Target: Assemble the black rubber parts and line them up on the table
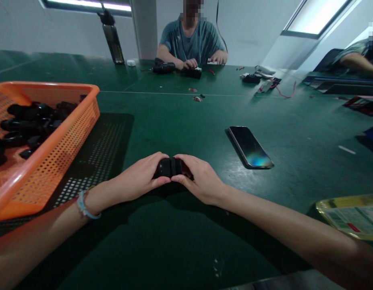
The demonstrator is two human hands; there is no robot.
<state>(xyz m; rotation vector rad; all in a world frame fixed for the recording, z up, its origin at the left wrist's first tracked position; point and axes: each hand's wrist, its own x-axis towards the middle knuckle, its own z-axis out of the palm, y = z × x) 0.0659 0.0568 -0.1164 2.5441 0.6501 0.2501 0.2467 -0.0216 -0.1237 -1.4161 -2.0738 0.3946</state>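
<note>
Resting low on the green table [180, 241], both hands meet around a small black part [170, 166] that sits between them just above the tabletop. The left hand [141, 177] curls over the part's left end, its fingers [158, 158] bent and pressed close together across the top while the thumb closes in underneath. The right hand [201, 179] mirrors it from the other side, fingers arched over the right end and the thumb tip meeting the left thumb below the part, so the piece is pinched from both ends. A pale blue band [83, 206] circles the left wrist. To the left, an orange mesh basket [68, 137] stands on a dark perforated mat [104, 149] and holds a heap of black parts [32, 121] like the one in hand. Just right of the hands and a little beyond, a phone [249, 147] lies flat with its dark screen up. At the near right edge a yellow-rimmed tray [325, 205] carries a printed sheet. Farther along the table lie small scraps, a red wire [286, 94] and loose dark pieces. At the far end a person in a teal shirt [191, 40] works with both hands beside a black tool [164, 67], and a dark bottle [112, 38] stands near the white wall. Another person's arm [358, 62] rests at the far right, under bright windows.
</note>
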